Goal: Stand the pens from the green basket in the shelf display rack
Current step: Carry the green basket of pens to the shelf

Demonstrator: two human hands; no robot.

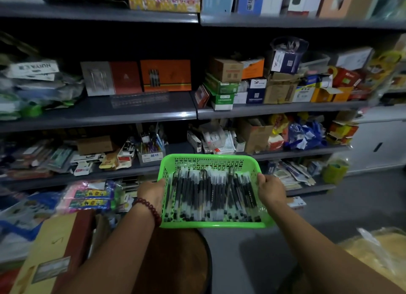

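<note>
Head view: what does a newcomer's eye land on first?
The bright green basket, low in the centre, is packed with black-and-clear pens lying flat. The left hand and right hand grip its two sides. Above it, on the grey shelf, a clear display rack sits in front of orange boxes.

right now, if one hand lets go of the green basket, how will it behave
Likely to tip: the green basket is gripped by the left hand and right hand at opposite rims. The loose pens would probably slide or roll to the low side.
</note>
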